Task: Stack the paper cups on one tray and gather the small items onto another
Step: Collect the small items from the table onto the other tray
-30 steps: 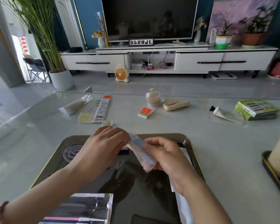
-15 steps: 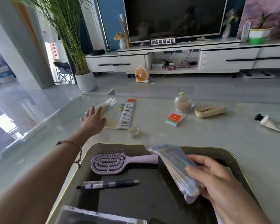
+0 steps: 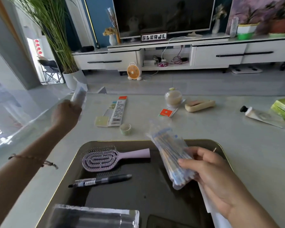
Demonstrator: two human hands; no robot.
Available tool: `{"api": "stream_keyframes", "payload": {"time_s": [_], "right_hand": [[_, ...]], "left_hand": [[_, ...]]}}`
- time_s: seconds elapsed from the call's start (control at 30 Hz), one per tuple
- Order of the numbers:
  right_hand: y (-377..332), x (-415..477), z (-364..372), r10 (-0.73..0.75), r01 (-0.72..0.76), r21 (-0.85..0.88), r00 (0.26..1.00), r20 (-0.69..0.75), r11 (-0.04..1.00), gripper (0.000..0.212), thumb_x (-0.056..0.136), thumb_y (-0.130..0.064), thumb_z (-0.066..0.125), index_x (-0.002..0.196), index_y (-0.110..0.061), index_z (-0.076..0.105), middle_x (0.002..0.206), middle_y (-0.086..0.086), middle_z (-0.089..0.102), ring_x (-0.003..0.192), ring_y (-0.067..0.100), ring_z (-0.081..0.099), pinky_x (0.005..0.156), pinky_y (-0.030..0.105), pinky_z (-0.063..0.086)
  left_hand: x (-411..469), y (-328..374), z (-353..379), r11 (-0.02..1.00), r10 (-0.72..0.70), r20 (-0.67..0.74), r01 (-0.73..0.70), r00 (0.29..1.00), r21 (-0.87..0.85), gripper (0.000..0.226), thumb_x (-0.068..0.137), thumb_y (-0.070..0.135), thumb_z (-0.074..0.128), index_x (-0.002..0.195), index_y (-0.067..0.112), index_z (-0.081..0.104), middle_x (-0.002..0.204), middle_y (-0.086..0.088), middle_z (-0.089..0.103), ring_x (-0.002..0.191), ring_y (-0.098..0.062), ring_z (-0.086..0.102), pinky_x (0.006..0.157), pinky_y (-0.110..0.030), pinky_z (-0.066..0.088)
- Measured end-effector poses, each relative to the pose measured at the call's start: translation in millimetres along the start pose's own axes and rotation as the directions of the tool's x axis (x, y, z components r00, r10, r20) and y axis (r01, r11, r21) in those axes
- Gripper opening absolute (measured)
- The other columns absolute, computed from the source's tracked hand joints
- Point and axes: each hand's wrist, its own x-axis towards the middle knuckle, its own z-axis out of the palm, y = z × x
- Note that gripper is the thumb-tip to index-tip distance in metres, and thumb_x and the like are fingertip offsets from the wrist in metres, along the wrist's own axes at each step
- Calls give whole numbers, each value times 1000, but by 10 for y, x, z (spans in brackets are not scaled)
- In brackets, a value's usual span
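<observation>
Now your left hand [image 3: 65, 113] grips a clear packet [image 3: 80, 94] above the worktop's [image 3: 204, 129] far-left edge, while your right hand's [image 3: 211, 171] fingers [image 3: 202, 151] curl round a bag of thin sticks [image 3: 171, 155] over the tray's [image 3: 146, 203] right side.

Nothing legible, flat packet [image 3: 117, 111] bears barcode and seemingly small print, unreadable

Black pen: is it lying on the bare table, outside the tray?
No, the black pen lies inside the dark tray, just nearer the camera than the purple hairbrush.
</observation>
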Motion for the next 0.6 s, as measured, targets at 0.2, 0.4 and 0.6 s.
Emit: {"api": "stream_keyframes", "payload": {"time_s": [0.2,0.4,0.6], "right_hand": [[-153,-21,16,-8,-38,338,991,134,940,17,81,-11,58,92,-1,67,79,12,65,68,21,63,59,35,54],[-204,-84,12,-51,-43,482,982,180,875,29,94,-25,47,105,-8,68,91,7,71,87,15,67,83,31,51],[-276,-197,69,-159,161,3,978,137,987,17,93,-20,54,77,-15,58,64,-3,63,58,7,60,63,22,49]], "left_hand": [[-1038,611,-334,682,101,584,372,805,-630,22,87,-6,46,82,12,56,64,-3,64,42,-7,60,44,-19,49],[-1632,1108,-204,604,187,698,480,691,-637,25,88,-7,40,87,10,59,75,-9,65,56,-14,65,55,-27,54],[-2006,1448,-85,619,285,656,388,699,-683,34,92,35,49,90,4,63,72,-10,67,59,-15,65,64,-27,55]]}}
